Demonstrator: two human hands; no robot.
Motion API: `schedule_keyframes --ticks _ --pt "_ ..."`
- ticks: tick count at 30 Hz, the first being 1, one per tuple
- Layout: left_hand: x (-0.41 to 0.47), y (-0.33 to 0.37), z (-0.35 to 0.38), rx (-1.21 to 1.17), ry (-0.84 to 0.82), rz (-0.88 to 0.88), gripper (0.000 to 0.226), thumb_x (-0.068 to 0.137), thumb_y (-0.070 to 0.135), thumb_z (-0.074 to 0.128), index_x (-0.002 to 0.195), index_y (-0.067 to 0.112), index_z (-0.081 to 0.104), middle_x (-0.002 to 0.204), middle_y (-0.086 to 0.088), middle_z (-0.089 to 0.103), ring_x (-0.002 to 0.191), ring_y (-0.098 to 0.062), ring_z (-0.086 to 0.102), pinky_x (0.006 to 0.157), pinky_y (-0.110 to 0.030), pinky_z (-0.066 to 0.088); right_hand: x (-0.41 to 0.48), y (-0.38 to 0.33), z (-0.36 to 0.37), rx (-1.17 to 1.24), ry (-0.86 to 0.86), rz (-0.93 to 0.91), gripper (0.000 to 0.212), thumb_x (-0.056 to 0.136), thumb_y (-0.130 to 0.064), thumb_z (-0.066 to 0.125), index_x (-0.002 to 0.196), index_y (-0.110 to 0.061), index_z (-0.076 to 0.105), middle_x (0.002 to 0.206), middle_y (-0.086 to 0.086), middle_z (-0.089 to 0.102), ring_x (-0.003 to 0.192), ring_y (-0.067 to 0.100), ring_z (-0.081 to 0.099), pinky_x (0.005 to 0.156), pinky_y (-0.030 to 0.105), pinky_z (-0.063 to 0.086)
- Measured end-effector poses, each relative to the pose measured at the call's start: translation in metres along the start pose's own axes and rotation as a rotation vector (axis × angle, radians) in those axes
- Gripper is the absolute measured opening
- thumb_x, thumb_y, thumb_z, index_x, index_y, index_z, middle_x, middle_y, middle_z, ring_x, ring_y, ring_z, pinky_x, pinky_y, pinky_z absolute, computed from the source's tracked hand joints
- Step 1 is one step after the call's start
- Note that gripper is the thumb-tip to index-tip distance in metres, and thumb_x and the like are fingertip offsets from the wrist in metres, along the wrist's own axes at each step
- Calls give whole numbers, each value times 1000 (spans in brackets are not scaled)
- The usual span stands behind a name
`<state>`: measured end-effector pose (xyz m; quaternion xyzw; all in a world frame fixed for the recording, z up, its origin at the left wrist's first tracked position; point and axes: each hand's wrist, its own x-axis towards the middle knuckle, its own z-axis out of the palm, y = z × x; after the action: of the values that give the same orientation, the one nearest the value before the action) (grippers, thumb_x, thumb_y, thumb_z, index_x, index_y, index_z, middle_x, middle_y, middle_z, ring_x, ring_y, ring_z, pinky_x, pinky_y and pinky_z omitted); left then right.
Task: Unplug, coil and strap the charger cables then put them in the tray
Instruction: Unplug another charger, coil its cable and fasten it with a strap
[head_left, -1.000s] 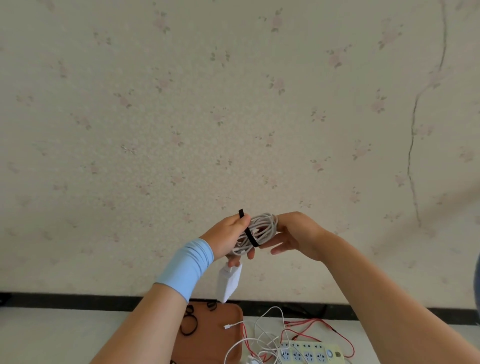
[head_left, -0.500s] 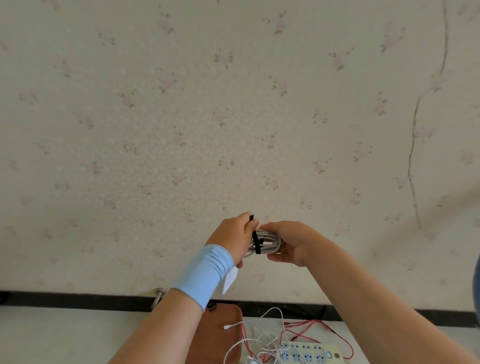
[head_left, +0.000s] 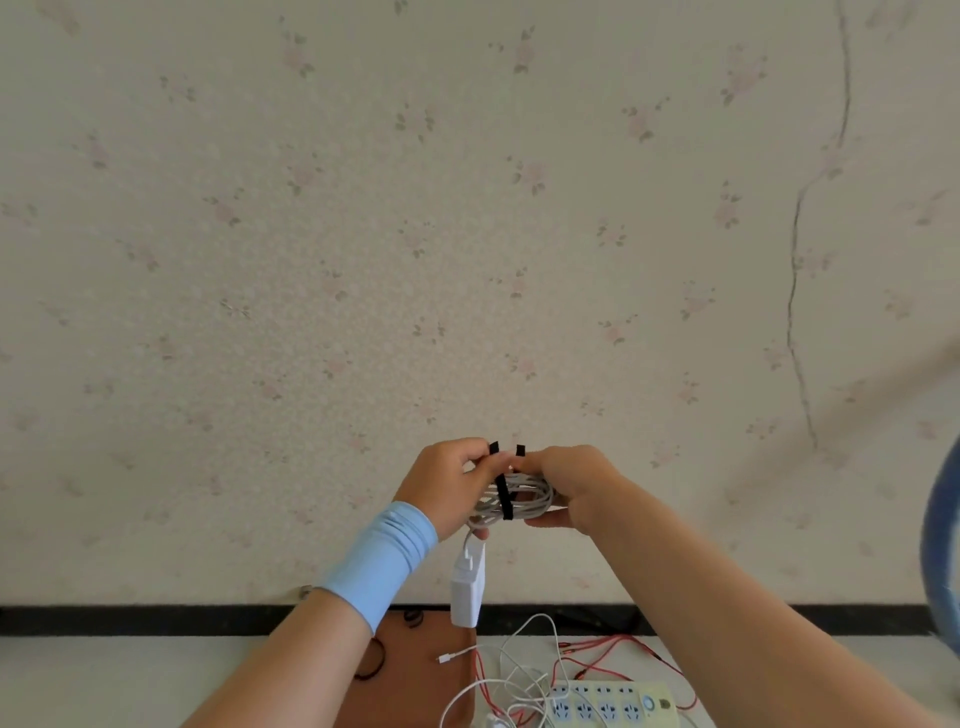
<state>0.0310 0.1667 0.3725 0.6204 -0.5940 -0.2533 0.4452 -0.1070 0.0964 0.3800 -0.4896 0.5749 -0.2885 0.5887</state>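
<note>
1. Left hand (head_left: 447, 486) and right hand (head_left: 574, 486) are raised close together, both closed. Each pinches one upstanding end of the black strap (head_left: 503, 499), and the lower fingers cup the coiled cable (head_left: 530, 500) between them.
2. The strap runs round the coil, ends not yet joined. The white charger plug (head_left: 467, 587) dangles just under the left hand. Blue sleeve (head_left: 384, 556) on the left wrist.
3. Step in hand: strapping. This cable looks already unplugged and coiled.
4. Next move probably needs the ends crossed, pulled snug and pressed shut without loops slipping. Then down to the brown tray (head_left: 426, 686), below the left hand on the counter (head_left: 104, 680).
5. Below the right hand: power strip (head_left: 613, 704) and loose cables (head_left: 519, 691), so likely more to do.
</note>
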Motion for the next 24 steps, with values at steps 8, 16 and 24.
schedule_keyframes --ticks 8,16,24 --pt "-5 -4 9 -328 -228 -422 33 96 35 60 101 3 69 84 -17 75 73 -36 72 76 -51 60 -4 11 6 -250 165 -274 15 88 -13 68 74 -8 69 74 7 66 63 22 60 59 30 51" --pt "-2 -6 1 -450 -216 -535 36 98 32 56 101 -2 67 81 -16 73 67 -32 70 70 -45 61 -16 20 23 -430 255 -572 18 93 -26 65 77 -25 72 79 -11 70 71 8 64 55 25 45" --pt "-4 -6 0 -554 -1 -553 23 97 22 58 105 2 67 80 -16 73 58 -30 68 56 -38 59 -6 32 30 -362 173 -1002 17 86 -12 77 77 -25 71 87 -16 62 95 2 51 78 14 42"
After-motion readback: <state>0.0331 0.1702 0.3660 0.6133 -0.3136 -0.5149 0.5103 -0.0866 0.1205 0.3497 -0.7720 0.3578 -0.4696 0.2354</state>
